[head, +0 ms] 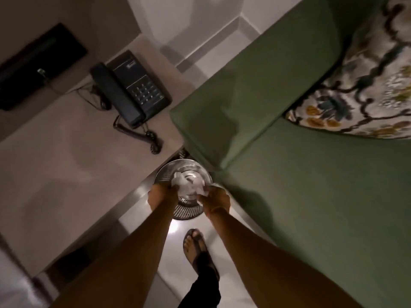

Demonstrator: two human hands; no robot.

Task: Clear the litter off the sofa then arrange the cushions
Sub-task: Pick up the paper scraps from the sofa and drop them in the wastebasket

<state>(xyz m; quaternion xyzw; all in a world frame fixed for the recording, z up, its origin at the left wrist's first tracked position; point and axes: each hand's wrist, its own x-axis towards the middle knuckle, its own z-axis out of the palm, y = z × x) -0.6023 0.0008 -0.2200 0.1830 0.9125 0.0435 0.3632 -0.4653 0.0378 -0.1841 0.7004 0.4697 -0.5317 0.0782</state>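
A round metal waste bin (169,172) stands on the floor between the desk and the green sofa (311,185). Crumpled white paper litter (186,185) lies in its mouth. My left hand (159,195) and my right hand (216,200) are both over the bin's near rim, fingers touching the white paper; whether they still grip it is unclear. A patterned floral cushion (364,85) leans against the sofa back at the upper right. The visible part of the sofa seat bears no litter.
A beige desk (66,163) fills the left, with a black corded telephone (131,90) and a dark flat device (37,65) on it. My sandalled foot (198,247) stands on the glossy white floor just behind the bin.
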